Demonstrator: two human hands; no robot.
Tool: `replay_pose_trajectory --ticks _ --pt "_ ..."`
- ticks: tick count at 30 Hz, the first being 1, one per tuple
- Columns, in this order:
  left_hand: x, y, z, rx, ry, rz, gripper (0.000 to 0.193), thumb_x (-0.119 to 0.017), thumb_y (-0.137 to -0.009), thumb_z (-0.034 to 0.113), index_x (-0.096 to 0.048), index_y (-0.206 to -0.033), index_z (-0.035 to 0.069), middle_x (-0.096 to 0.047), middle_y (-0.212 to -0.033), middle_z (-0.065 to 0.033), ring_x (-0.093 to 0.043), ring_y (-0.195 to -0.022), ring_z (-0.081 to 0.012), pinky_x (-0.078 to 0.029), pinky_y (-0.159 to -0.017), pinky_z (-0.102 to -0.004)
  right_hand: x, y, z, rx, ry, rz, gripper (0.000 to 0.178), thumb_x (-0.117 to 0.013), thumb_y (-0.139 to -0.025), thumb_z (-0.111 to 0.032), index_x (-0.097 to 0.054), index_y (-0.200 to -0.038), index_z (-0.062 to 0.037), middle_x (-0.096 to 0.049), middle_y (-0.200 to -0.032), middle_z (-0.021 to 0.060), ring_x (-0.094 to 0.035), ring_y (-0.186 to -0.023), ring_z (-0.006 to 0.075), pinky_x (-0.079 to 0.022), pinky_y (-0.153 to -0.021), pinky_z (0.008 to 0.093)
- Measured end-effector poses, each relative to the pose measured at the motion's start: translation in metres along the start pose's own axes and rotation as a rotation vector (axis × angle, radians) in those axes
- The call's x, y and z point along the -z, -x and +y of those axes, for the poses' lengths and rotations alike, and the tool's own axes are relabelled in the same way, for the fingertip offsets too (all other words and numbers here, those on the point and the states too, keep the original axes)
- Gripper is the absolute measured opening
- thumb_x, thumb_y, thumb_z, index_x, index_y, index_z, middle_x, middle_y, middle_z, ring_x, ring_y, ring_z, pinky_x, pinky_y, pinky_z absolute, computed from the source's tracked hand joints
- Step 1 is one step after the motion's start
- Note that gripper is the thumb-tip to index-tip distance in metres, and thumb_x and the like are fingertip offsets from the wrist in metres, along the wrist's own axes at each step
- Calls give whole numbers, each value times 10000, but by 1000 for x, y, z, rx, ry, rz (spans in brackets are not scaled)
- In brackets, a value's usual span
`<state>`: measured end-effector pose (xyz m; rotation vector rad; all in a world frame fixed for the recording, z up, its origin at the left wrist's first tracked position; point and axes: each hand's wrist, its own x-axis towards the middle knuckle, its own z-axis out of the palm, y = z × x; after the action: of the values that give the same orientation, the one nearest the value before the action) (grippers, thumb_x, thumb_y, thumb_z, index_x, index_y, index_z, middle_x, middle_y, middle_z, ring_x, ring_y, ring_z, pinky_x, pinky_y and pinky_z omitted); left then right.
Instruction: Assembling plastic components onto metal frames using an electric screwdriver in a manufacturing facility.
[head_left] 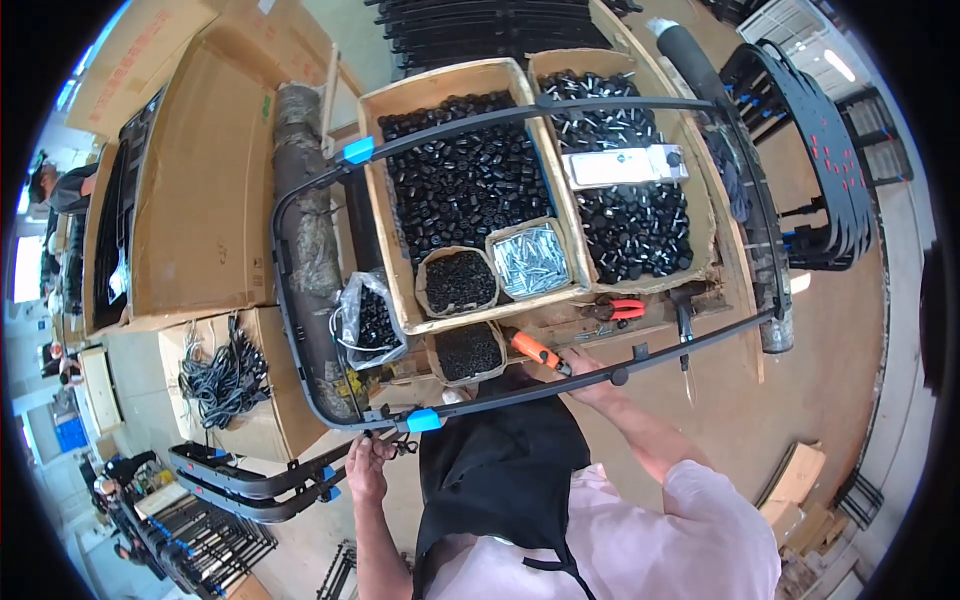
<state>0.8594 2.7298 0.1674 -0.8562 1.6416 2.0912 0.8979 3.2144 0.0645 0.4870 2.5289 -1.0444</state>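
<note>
Frame [500, 402] is spanning the table [556, 318], its near bar passing just in front of the person's black apron [505, 450]. Left hand [366, 467] is reaching to the near left corner, its grip bunching thumb and fingertips just under the bar; I cannot tell whether it is clamping a part there. Right hand [590, 378] is curling at the dark end of an orange tool [535, 348], just by the near bar; how firmly this grip is clamping I cannot tell. Left box [500, 308] is holding a heap of black caps [470, 175], with two cartons [492, 265] sitting at its near end: one is containing tiny black pieces [458, 280], the other silver pins [530, 260]. Right box [700, 190] is holding black knobs [625, 225] with silver shanks, and a white packet [615, 168] is lying across them. Before the left box, a third carton [433, 365] is holding dark bits [468, 350], and a clear bag [375, 354] near it is bulging with black parts [374, 320]. Farther left, a brown box [285, 375] is carrying black cables [222, 375]. Frame's long axis is running left to right, its right end slanting away from the person; blue tape [422, 420] is wrapping the near bar toward its rounded left end.
</note>
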Motion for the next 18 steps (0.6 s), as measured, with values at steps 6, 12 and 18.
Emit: replay_pose_trajectory --ticks 6,12,18 --pt "3 -2 2 -29 -24 -40 290 -556 -1082 220 -623 -1168 -49 -574 -879 -49 -622 -796 -199 -570 -791 -367 61 -53 69 55 391 133 572 -717 -883 -325 -628 -1403 -103 -687 -1231 161 -625 -1176 368 -488 -1040 504" --pt "-6 -8 4 7 -59 -55 293 -559 -1081 219 -622 -1169 -53 -577 -846 -42 -609 -786 -181 -561 -814 -363 73 -78 138 33 854 145 491 -606 -925 -247 -631 -1401 -130 -653 -1365 152 -567 -1328 351 -428 -1132 495" --pt "11 -12 2 27 -61 -70 258 -570 -1079 208 -623 -1205 -11 -591 -881 -35 -646 -789 -161 -643 -817 -392 65 -91 130 21 845 -35 464 -550 -952 -204 -620 -1390 -68 -661 -1354 203 -631 -1262 382 -499 -1071 507"
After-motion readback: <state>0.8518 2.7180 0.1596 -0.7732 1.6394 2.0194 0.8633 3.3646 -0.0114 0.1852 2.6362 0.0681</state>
